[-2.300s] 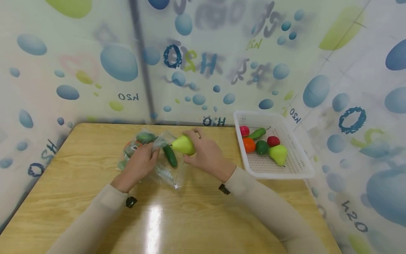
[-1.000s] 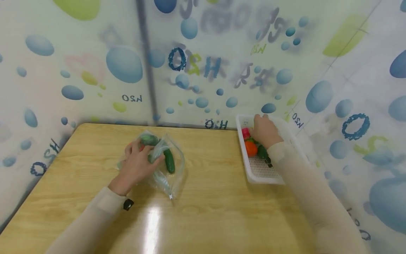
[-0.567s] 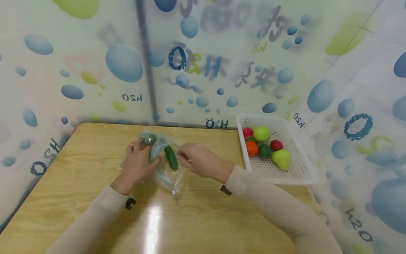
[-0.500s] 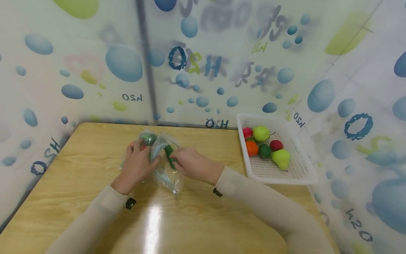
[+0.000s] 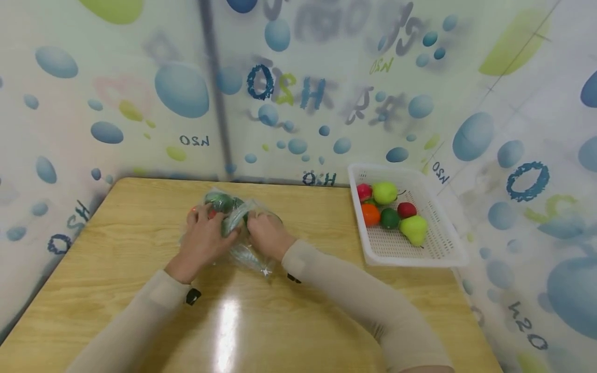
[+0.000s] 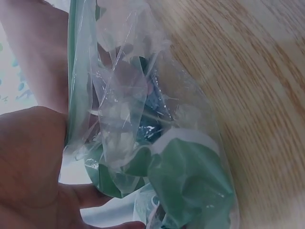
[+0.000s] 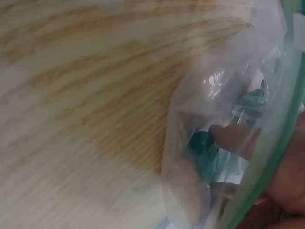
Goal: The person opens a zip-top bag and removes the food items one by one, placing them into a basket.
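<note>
A clear zip bag (image 5: 249,257) lies on the table, with a green strip along its mouth in the wrist views. My left hand (image 5: 202,238) holds it near the opening, fingers spread over its left part. My right hand (image 5: 267,232) reaches inside through the mouth. In the right wrist view, its fingers pinch the end of a dark green cucumber (image 7: 202,152); the hand hides most of it in the head view. Behind the left hand, a green vegetable (image 5: 221,201) and a red piece (image 5: 212,213) show through the plastic.
At the right stands a white perforated basket (image 5: 373,254). In it lie two green pears (image 5: 414,229), an orange fruit (image 5: 370,214), a dark green round one (image 5: 389,218) and red ones (image 5: 407,210). A patterned wall rises behind the wooden table (image 5: 298,311).
The right hand put a pear in the basket, came back left and went into the bag onto the cucumber. The left hand let its grip loosen, then stayed at the bag.
</note>
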`<state>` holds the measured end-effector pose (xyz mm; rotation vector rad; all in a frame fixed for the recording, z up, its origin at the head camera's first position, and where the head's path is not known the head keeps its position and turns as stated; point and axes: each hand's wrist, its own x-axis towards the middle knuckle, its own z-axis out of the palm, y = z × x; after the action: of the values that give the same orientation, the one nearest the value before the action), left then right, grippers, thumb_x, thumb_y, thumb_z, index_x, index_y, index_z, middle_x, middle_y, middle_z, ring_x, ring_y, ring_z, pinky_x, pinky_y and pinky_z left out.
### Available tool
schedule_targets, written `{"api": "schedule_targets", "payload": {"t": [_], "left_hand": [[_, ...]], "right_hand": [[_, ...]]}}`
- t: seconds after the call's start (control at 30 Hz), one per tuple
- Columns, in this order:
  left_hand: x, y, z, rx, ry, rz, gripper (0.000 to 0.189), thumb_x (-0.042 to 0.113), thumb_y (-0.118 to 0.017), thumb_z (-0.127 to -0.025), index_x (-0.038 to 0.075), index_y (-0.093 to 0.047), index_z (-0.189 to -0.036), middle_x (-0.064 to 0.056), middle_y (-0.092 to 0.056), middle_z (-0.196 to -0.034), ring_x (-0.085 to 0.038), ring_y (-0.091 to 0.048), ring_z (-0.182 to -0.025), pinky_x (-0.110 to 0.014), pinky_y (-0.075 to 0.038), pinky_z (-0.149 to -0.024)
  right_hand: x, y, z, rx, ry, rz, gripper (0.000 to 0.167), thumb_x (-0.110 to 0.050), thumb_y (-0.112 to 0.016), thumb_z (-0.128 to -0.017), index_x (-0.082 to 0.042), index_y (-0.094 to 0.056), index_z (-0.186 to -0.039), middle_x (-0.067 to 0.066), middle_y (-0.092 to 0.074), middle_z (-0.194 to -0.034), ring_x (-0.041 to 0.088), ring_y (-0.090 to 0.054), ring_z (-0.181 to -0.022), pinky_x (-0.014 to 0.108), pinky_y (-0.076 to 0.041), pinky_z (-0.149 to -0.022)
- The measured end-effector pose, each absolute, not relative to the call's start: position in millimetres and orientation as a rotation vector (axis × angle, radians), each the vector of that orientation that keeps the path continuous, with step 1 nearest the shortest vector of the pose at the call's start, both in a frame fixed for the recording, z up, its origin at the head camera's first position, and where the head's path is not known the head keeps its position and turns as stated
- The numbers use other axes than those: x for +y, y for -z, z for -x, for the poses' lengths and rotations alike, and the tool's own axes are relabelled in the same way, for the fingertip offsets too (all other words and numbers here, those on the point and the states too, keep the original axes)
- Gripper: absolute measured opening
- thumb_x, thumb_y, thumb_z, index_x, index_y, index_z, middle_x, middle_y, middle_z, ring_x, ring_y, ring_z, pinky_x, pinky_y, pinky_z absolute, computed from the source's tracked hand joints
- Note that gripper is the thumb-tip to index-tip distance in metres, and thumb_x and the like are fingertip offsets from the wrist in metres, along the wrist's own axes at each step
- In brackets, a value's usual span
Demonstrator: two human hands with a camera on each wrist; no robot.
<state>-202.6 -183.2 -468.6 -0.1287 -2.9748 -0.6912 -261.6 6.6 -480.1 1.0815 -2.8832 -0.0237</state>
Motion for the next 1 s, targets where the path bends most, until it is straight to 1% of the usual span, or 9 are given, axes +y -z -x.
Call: {"api": "schedule_targets", "payload": {"t": [0.07, 0.2, 0.3, 0.4, 0.43, 0.5, 0.73, 0.9, 1.0], "left_hand": [[-182.4, 468.8, 202.9, -2.981, 0.699, 0.115, 0.068, 0.043, -0.069, -0.114, -0.012, -0.066, -0.153, -0.048, -0.041, -0.167, -0.073, -0.033, -0.155, -0.086, -0.038, -0.124], [-181.4, 469.5, 203.3, -2.989, 0.692, 0.102, 0.069, 0.046, -0.067, -0.114, -0.011, -0.065, -0.154, -0.048, -0.04, -0.168, -0.073, -0.032, -0.156, -0.086, -0.036, -0.125], [-180.8, 468.7, 203.3, -2.995, 0.691, 0.106, 0.069, 0.045, -0.066, -0.116, -0.011, -0.065, -0.155, -0.049, -0.04, -0.169, -0.073, -0.031, -0.158, -0.085, -0.032, -0.129], [-180.4, 467.2, 202.3, -2.999, 0.684, 0.112, 0.067, 0.045, -0.065, -0.116, -0.011, -0.065, -0.153, -0.051, -0.041, -0.167, -0.074, -0.032, -0.157, -0.085, -0.027, -0.13], [-180.3, 467.0, 202.2, -2.998, 0.678, 0.113, 0.066, 0.044, -0.065, -0.117, -0.011, -0.065, -0.152, -0.051, -0.041, -0.166, -0.074, -0.033, -0.157, -0.085, -0.026, -0.131], [-180.2, 466.6, 201.6, -3.001, 0.669, 0.112, 0.064, 0.044, -0.065, -0.117, -0.011, -0.065, -0.151, -0.052, -0.042, -0.165, -0.075, -0.034, -0.155, -0.085, -0.026, -0.131], [-180.9, 465.8, 201.2, -2.999, 0.677, 0.089, 0.062, 0.041, -0.065, -0.116, -0.011, -0.065, -0.151, -0.051, -0.041, -0.167, -0.075, -0.036, -0.154, -0.086, -0.034, -0.127], [-181.7, 466.6, 202.9, -3.015, 0.723, 0.073, 0.07, 0.047, -0.062, -0.117, -0.011, -0.062, -0.156, -0.048, -0.034, -0.175, -0.075, -0.029, -0.16, -0.087, -0.032, -0.129], [-182.2, 466.7, 204.2, -3.023, 0.734, 0.073, 0.071, 0.048, -0.061, -0.118, -0.011, -0.062, -0.156, -0.047, -0.033, -0.176, -0.075, -0.028, -0.16, -0.086, -0.031, -0.13]], "right_hand": [[4.9, 481.7, 261.5, -2.906, 0.044, -1.067, 0.058, -0.028, -0.073, -0.116, 0.01, -0.062, -0.157, 0.013, -0.086, -0.114, 0.021, -0.085, -0.1, 0.034, -0.071, -0.092], [6.1, 500.7, 270.3, -2.861, 0.074, -1.074, 0.045, -0.031, -0.078, -0.111, 0.004, -0.074, -0.14, 0.01, -0.085, -0.11, 0.02, -0.082, -0.097, 0.035, -0.071, -0.089], [8.8, 493.1, 265.5, -2.833, 0.093, -1.094, 0.029, -0.026, -0.079, -0.11, 0.0, -0.08, -0.126, 0.009, -0.084, -0.109, 0.019, -0.08, -0.097, 0.034, -0.07, -0.09], [13.1, 474.1, 251.9, -2.8, 0.156, -1.1, 0.022, -0.019, -0.073, -0.114, -0.003, -0.082, -0.125, 0.009, -0.084, -0.114, 0.02, -0.08, -0.102, 0.031, -0.069, -0.095], [14.2, 456.5, 241.3, -2.799, 0.195, -1.1, 0.02, -0.015, -0.072, -0.114, -0.003, -0.082, -0.126, 0.01, -0.084, -0.116, 0.02, -0.081, -0.105, 0.032, -0.07, -0.097], [17.1, 447.9, 234.7, -2.768, 0.252, -1.087, 0.021, -0.014, -0.07, -0.116, -0.003, -0.082, -0.129, 0.011, -0.084, -0.12, 0.021, -0.081, -0.108, 0.032, -0.07, -0.099], [34.6, 420.1, 225.1, -2.748, 0.258, -1.049, 0.023, -0.02, -0.078, -0.113, -0.007, -0.084, -0.132, 0.01, -0.082, -0.127, 0.024, -0.08, -0.112, 0.033, -0.071, -0.097], [56.1, 402.6, 224.8, -2.762, 0.233, -0.999, 0.028, -0.025, -0.082, -0.11, -0.01, -0.083, -0.133, 0.009, -0.082, -0.127, 0.024, -0.078, -0.114, 0.034, -0.069, -0.098], [70.9, 392.2, 225.7, -2.762, 0.2, -0.969, 0.03, -0.022, -0.085, -0.108, -0.01, -0.081, -0.135, 0.008, -0.082, -0.128, 0.025, -0.075, -0.115, 0.036, -0.068, -0.101]]}}
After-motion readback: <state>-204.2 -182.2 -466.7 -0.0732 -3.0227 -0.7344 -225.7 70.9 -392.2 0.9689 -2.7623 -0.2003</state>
